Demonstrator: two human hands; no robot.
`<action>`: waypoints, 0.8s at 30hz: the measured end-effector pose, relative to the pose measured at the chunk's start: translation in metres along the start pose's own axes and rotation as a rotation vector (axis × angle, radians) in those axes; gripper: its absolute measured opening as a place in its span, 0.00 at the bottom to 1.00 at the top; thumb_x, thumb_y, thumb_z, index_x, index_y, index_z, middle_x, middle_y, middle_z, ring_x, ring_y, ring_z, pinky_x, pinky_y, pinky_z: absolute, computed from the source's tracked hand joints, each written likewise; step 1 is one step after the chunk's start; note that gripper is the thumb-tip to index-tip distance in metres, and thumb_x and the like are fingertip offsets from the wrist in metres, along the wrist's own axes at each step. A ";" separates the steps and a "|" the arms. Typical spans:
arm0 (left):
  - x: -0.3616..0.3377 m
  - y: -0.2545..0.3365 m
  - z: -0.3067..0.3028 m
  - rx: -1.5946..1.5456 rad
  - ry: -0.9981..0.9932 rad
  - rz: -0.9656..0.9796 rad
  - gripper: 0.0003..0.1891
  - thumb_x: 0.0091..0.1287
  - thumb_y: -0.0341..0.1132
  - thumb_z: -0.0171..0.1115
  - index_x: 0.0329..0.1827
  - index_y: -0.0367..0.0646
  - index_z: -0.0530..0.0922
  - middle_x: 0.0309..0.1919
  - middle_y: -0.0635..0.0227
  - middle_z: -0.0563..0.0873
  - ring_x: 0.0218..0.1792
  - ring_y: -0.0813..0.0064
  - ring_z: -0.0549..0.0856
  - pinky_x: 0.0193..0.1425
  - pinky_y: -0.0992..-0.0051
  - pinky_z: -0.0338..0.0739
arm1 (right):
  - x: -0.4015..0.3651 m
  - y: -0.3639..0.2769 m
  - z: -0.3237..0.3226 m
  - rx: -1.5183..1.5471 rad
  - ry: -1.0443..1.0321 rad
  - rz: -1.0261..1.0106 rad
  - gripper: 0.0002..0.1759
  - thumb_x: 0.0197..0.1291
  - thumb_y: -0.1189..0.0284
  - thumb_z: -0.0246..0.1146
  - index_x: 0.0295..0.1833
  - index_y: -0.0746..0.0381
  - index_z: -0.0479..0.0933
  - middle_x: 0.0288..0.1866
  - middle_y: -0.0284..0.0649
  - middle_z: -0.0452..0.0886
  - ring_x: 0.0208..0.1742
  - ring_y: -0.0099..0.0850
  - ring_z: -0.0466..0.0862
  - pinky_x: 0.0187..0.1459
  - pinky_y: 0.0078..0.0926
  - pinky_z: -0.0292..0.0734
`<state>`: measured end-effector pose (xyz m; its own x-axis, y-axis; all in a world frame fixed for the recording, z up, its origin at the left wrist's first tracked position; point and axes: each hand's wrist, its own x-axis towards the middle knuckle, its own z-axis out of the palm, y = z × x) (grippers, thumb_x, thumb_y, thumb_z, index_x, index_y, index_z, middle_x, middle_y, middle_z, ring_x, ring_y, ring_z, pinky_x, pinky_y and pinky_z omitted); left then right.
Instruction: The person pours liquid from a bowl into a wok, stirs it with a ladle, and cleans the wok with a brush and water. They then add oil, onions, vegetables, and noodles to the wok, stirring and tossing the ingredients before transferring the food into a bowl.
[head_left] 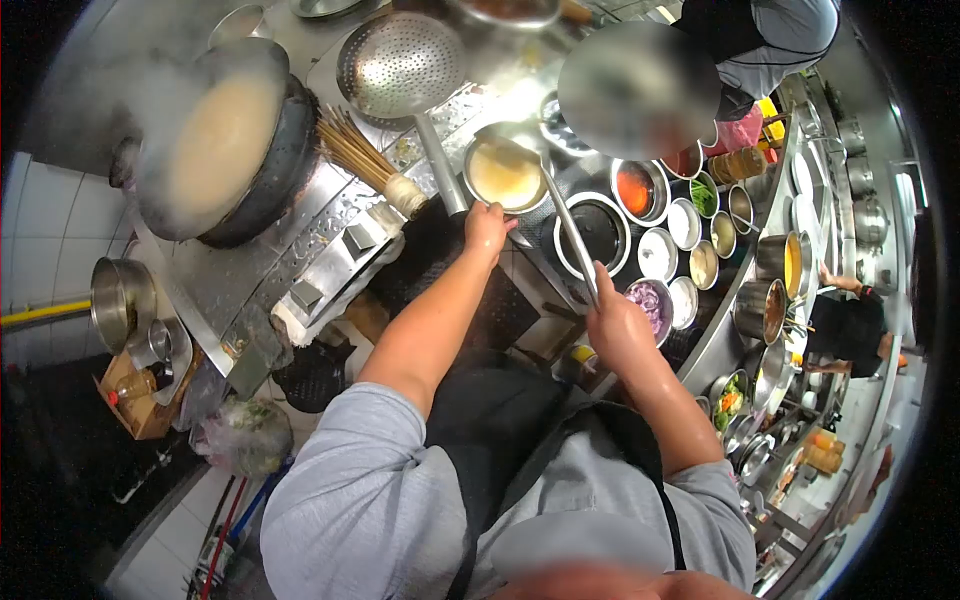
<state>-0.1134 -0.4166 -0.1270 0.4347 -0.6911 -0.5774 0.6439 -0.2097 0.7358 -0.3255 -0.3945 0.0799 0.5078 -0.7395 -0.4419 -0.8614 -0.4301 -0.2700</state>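
At upper centre, my left hand (488,230) is gripping the near rim of a bowl (503,178) of yellow liquid; lower right of it, my right hand (622,325) is clasping a long-handled metal utensil (570,225) reaching the bowl.

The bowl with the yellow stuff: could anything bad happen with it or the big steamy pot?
The bowl might tip, since the left hand grips just its edge, and the yellow liquid could spill. The long-handled tool in the right hand reaches the bowl, so it might bump it. The big dark pot is steaming, so touching it could probably burn someone.
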 end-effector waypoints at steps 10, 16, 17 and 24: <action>0.007 -0.004 0.004 -0.046 0.092 0.104 0.13 0.75 0.31 0.51 0.55 0.29 0.75 0.51 0.51 0.84 0.39 0.66 0.89 0.38 0.71 0.88 | -0.018 -0.001 -0.006 -0.057 0.021 -0.055 0.40 0.62 0.75 0.59 0.80 0.65 0.54 0.35 0.60 0.84 0.34 0.57 0.86 0.38 0.54 0.80; 0.021 -0.025 0.003 0.085 0.109 0.131 0.13 0.74 0.32 0.51 0.50 0.26 0.75 0.43 0.45 0.86 0.32 0.62 0.90 0.34 0.69 0.86 | -0.005 -0.011 0.015 -0.199 -0.010 0.021 0.42 0.61 0.75 0.59 0.80 0.67 0.53 0.35 0.59 0.84 0.35 0.57 0.86 0.38 0.54 0.80; 0.020 -0.026 0.003 0.064 0.104 0.134 0.13 0.74 0.32 0.51 0.49 0.26 0.75 0.43 0.45 0.86 0.33 0.61 0.91 0.35 0.68 0.86 | -0.012 -0.010 0.013 -0.200 -0.012 0.021 0.42 0.61 0.75 0.59 0.80 0.67 0.53 0.35 0.59 0.84 0.35 0.57 0.86 0.38 0.54 0.80; 0.033 -0.040 -0.003 0.066 0.101 0.126 0.15 0.75 0.33 0.52 0.51 0.25 0.73 0.43 0.44 0.86 0.33 0.59 0.91 0.36 0.67 0.86 | -0.016 -0.010 0.002 -0.205 0.025 0.019 0.41 0.61 0.76 0.60 0.80 0.65 0.54 0.33 0.59 0.83 0.32 0.58 0.85 0.36 0.54 0.79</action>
<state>-0.1232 -0.4288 -0.1765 0.5727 -0.6422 -0.5095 0.5391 -0.1732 0.8242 -0.3248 -0.3775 0.0880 0.4931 -0.7599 -0.4236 -0.8560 -0.5106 -0.0805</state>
